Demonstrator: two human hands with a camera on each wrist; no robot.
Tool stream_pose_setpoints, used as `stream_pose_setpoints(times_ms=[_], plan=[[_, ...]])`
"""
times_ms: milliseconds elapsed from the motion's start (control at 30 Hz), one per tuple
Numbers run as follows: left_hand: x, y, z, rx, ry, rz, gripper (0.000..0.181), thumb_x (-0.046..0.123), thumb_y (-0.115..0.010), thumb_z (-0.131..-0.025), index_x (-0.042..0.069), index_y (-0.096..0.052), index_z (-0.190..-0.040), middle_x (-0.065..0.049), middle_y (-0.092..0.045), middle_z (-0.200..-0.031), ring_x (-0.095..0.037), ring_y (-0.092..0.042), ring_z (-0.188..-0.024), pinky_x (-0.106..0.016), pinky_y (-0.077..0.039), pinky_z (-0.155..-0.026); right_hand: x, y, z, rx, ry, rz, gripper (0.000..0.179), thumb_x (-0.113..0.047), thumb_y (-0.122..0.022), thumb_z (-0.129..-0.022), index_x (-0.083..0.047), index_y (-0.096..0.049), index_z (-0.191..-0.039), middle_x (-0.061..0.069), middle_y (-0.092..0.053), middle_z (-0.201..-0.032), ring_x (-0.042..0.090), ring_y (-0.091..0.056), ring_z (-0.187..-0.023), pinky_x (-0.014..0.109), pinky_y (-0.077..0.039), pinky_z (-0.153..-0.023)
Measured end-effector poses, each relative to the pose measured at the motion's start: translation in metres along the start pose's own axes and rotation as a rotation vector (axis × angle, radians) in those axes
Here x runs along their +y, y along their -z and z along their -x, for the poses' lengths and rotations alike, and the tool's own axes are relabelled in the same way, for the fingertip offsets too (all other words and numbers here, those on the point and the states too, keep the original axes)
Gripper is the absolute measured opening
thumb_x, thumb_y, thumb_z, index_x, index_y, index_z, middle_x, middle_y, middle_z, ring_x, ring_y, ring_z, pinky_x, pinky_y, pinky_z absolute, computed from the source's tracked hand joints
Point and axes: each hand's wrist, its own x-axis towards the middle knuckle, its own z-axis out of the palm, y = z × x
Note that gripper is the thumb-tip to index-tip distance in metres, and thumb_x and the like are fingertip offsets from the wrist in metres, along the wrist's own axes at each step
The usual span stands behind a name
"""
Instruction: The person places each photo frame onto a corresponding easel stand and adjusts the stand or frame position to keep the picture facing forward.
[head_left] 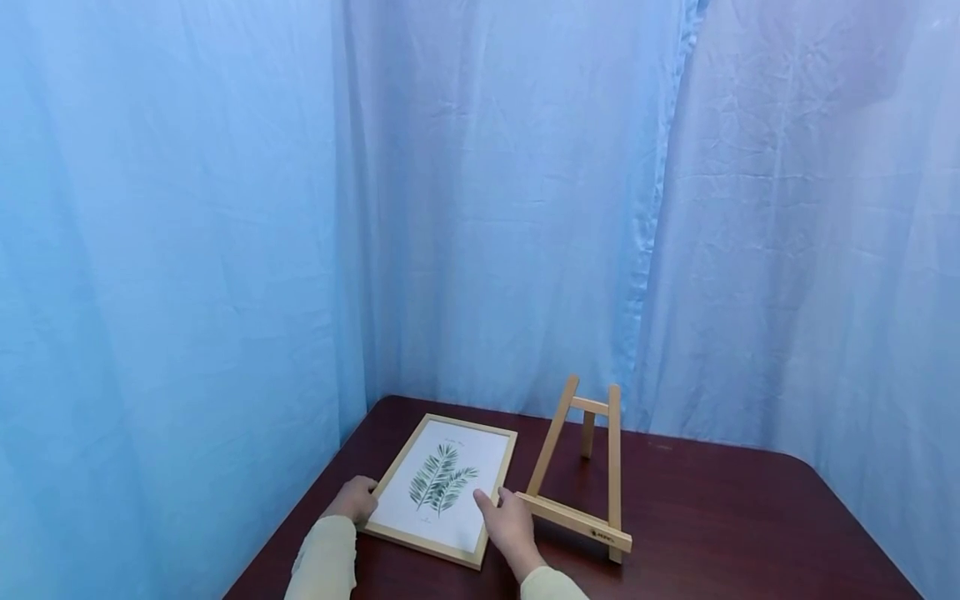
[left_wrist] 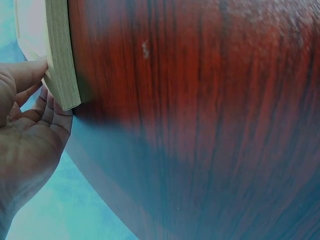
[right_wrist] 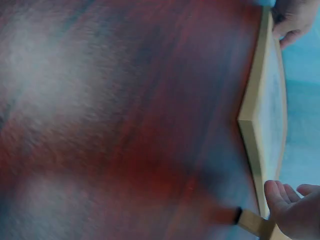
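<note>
A light wooden picture frame (head_left: 423, 544) with a green leaf print (head_left: 442, 483) lies face up on the dark table. My left hand (head_left: 355, 499) pinches its near left corner; in the left wrist view the thumb presses the frame's face (left_wrist: 62, 60) and the fingers curl beneath. At the right side, my right hand (head_left: 512, 527) is beside the frame's edge, its thumb apart from the fingers. The right wrist view shows those fingertips (right_wrist: 272, 190) extended, right at the frame's edge. Just right of this hand stands a wooden easel (head_left: 576, 521), upright, its ledge close to the fingers.
The dark red-brown wooden table (head_left: 705, 517) has rounded far corners. Pale blue curtains (head_left: 487, 208) hang behind it and along its left side. A rear leg (head_left: 587, 437) props up the easel.
</note>
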Motion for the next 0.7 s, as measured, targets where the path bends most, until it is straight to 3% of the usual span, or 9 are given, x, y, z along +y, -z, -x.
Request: stream_pose_setpoints(times_ms=[167,367,533,700], plan=[[-0.002,-0.001,-0.001,-0.007,0.009,0.004,0.044,-0.012,-0.048,-0.089,-0.017,-0.051,-0.132,-0.036,-0.052,-0.131,-0.034,-0.055,-0.103,-0.043,-0.048,-0.081,0.006,-0.009,0.005,-0.032,-0.052,0.016,0.064,-0.034,-0.067,-0.093,0.021,-0.055,-0.123,0.038,-0.057,-0.121,0.05,-0.054,-0.116,0.058,-0.044,-0.095],[-0.003,-0.002,-0.002,0.013,0.009,0.006,0.043,-0.012,-0.048,-0.086,-0.019,-0.053,-0.128,-0.036,-0.054,-0.127,-0.037,-0.056,-0.108,-0.05,-0.049,-0.091,0.014,-0.021,0.01,-0.008,-0.027,0.056,0.057,-0.029,-0.072,-0.09,0.02,-0.059,-0.116,0.034,-0.063,-0.113,0.047,-0.06,-0.107,0.055,-0.048,-0.091],[-0.002,-0.001,-0.001,0.005,0.016,0.016,0.044,-0.012,-0.048,-0.086,-0.018,-0.052,-0.129,-0.036,-0.054,-0.128,-0.034,-0.055,-0.099,-0.044,-0.049,-0.083,0.019,-0.027,0.012,0.044,-0.042,0.128,0.048,-0.027,-0.076,-0.086,0.014,-0.065,-0.108,0.027,-0.067,-0.101,0.041,-0.064,-0.096,0.053,-0.05,-0.084],[-0.003,0.0,-0.001,-0.006,0.02,0.025,0.044,-0.012,-0.048,-0.087,-0.018,-0.051,-0.131,-0.036,-0.053,-0.129,-0.033,-0.053,-0.095,-0.041,-0.047,-0.077,0.021,-0.031,0.017,0.083,-0.063,0.237,0.048,-0.025,-0.08,-0.08,0.013,-0.067,-0.106,0.028,-0.061,-0.1,0.044,-0.059,-0.096,0.054,-0.048,-0.085]])
